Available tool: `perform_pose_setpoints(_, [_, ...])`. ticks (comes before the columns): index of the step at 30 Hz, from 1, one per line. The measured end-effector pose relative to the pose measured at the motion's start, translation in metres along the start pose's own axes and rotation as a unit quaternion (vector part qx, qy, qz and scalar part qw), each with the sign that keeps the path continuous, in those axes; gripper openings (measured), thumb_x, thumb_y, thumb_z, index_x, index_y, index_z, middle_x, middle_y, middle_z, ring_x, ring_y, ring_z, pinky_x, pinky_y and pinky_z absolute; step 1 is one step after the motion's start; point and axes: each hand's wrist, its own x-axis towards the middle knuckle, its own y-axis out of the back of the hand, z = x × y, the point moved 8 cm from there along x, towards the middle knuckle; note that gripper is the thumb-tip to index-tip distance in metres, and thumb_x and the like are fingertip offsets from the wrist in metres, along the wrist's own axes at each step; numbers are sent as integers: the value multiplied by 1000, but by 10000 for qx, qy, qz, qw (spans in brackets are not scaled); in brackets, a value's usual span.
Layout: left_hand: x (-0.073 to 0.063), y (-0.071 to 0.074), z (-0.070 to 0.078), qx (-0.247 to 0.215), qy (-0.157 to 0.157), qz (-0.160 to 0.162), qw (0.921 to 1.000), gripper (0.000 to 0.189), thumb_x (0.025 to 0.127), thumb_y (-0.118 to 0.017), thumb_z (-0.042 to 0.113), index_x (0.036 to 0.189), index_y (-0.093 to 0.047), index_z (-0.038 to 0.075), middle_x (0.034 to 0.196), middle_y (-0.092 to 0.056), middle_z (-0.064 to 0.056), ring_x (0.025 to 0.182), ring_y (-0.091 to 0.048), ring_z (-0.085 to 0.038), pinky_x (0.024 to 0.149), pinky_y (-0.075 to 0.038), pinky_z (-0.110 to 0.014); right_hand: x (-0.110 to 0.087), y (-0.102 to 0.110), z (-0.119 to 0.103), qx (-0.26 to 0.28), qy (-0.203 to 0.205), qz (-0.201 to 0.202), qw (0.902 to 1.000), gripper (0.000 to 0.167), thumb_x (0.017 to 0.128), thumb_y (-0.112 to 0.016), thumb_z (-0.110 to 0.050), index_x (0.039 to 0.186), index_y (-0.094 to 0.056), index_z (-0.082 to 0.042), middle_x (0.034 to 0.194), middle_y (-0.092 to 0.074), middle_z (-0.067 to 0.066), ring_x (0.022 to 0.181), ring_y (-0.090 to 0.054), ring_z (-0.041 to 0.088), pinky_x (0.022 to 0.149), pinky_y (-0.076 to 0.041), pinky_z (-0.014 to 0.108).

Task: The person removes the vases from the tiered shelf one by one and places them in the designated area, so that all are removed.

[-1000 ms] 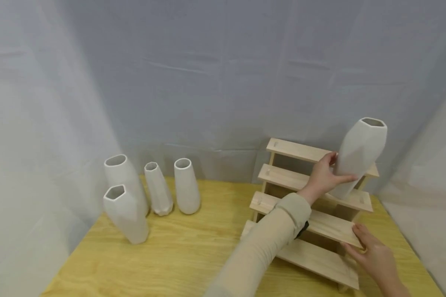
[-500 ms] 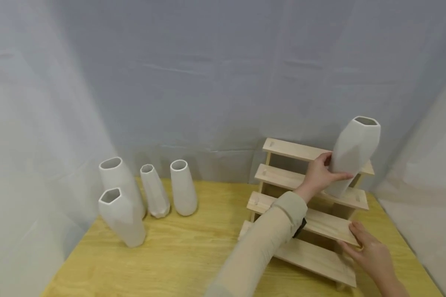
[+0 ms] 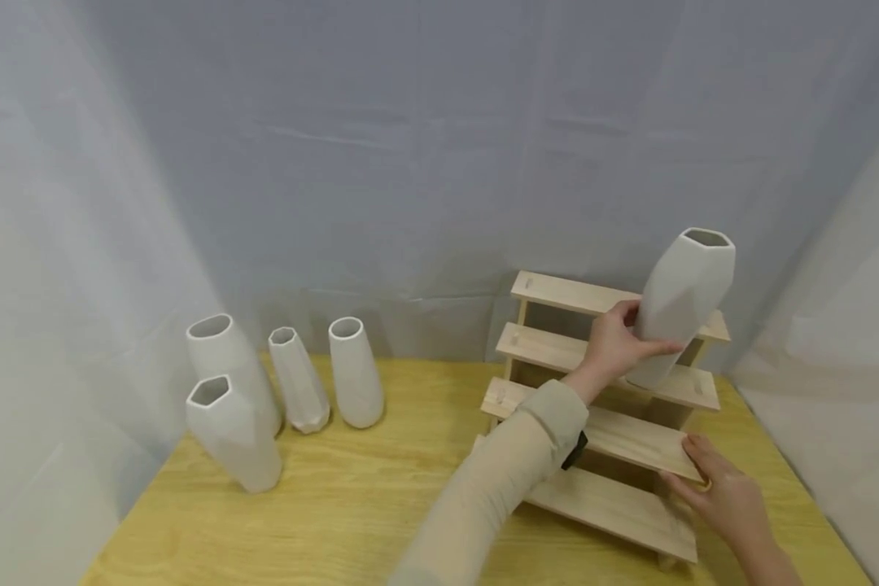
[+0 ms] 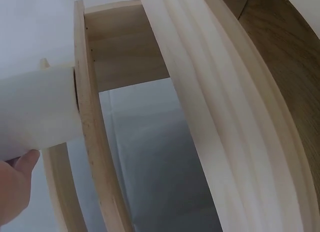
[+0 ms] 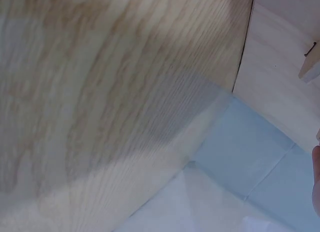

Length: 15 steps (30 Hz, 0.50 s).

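Note:
In the head view, my left hand (image 3: 618, 342) grips a white faceted vase (image 3: 684, 301) around its lower body, thumb on the near side. The vase leans slightly to the right, its base at the second-highest step of a wooden stepped shelf (image 3: 615, 496). In the left wrist view the vase (image 4: 35, 111) meets a shelf plank (image 4: 92, 122), with a dark line between them; whether its full weight rests there I cannot tell. My right hand (image 3: 725, 492) pinches the right end of a lower step between thumb and fingers. Only a fingertip (image 5: 316, 177) shows in the right wrist view.
Several white vases stand at the left of the wooden table (image 3: 322, 521): an angular one (image 3: 238, 439) in front, a wide one (image 3: 223, 346) behind it, a slim one (image 3: 299, 382) and a smooth one (image 3: 356, 374). A grey curtain (image 3: 381, 179) hangs behind.
My left hand has shifted the vase a little to the left along the step. The right hand keeps its hold on the shelf end. The head view has drifted slightly.

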Motion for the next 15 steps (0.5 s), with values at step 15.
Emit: perform_pose_setpoints(15, [-24,56,6,-60,127,346,9993,62,60,-82,22,114,-54,12,104,-58,6,89,-53,-1,70,-46,-13,3,-1,2,43,110,191,9997,65,59,-77,-39,97,-62,11,102,-57,28,75,-58,41,40,-44,42])
